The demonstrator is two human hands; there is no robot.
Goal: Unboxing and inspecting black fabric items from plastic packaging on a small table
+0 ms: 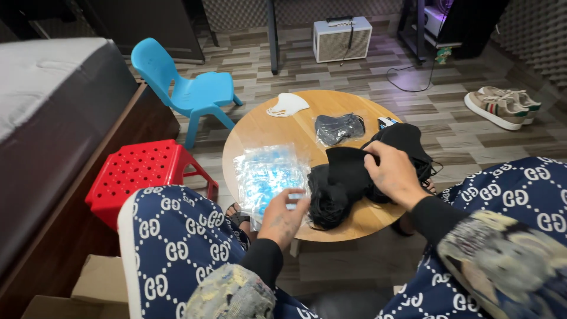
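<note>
Head view: a round wooden table (260, 127) bears a heap of black face masks (345, 177). Right hand (394, 172) rests on the heap, fingers curled and pinching a mask's edge. Left hand (283, 215), fingers loosely spread, touches a clear packet of blue masks (266, 174) at the near rim. Masks look light, soft and limp, the packet slippery; best held by an edge.

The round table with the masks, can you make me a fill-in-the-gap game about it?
1. The right hand rests on a pile of ____ masks.
2. The left hand touches a clear bag of ____ masks.
3. The stool beside the round wooden table is ____.

Missing words: black; blue; red.
</note>
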